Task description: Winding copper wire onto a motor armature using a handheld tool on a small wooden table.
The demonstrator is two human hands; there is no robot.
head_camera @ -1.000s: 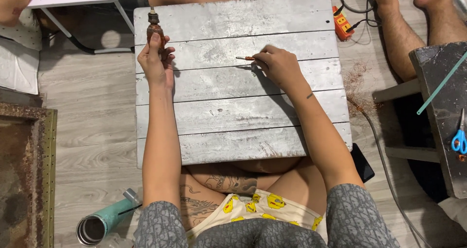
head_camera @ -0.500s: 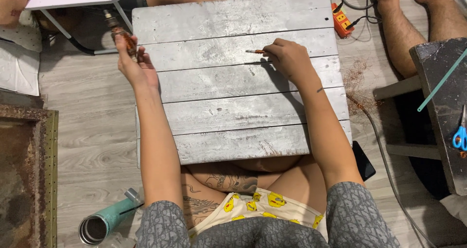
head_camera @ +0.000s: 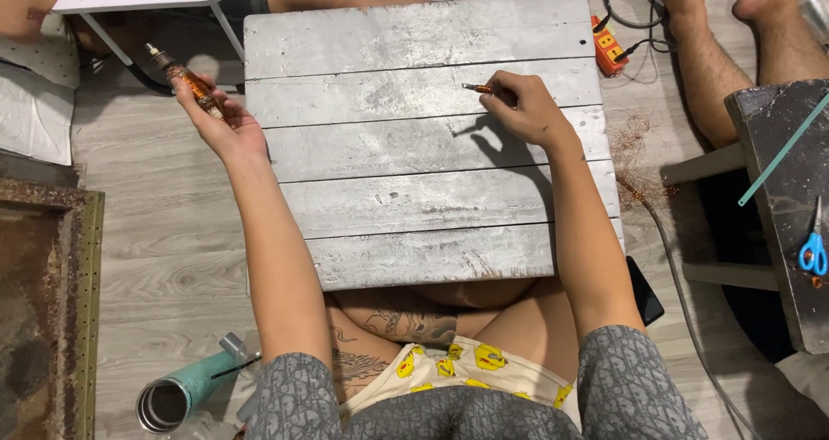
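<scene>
left hand (head_camera: 220, 120): we've got it off the desk's 9 o'clock edge, grip closed around a copper-wound rod (head_camera: 183, 79), which tilts up toward 11 o'clock over the floor
right hand (head_camera: 527, 107): resting on the desk near 1 o'clock, grip pinched narrow on a small copper-tipped piece (head_camera: 477, 87) whose tip sticks out toward 9 o'clock
desk (head_camera: 414, 224): low and square, five whitewashed grey planks, scuffed and patchy, sitting over our crossed legs
containers: a teal metal tumbler (head_camera: 177, 392) lies on its side at 7 o'clock on the floor, open mouth toward us; we can't tell if anything's inside
copper scraps (head_camera: 637, 159): a loose frizzy tangle on the floor just off the desk's 3 o'clock edge
power strip (head_camera: 609, 46): orange, plugged up with cables at 1 o'clock
scissors (head_camera: 813, 248): blue handles, on a dark side bench at 3 o'clock
floor (head_camera: 164, 259): pale wood-grain boards
</scene>
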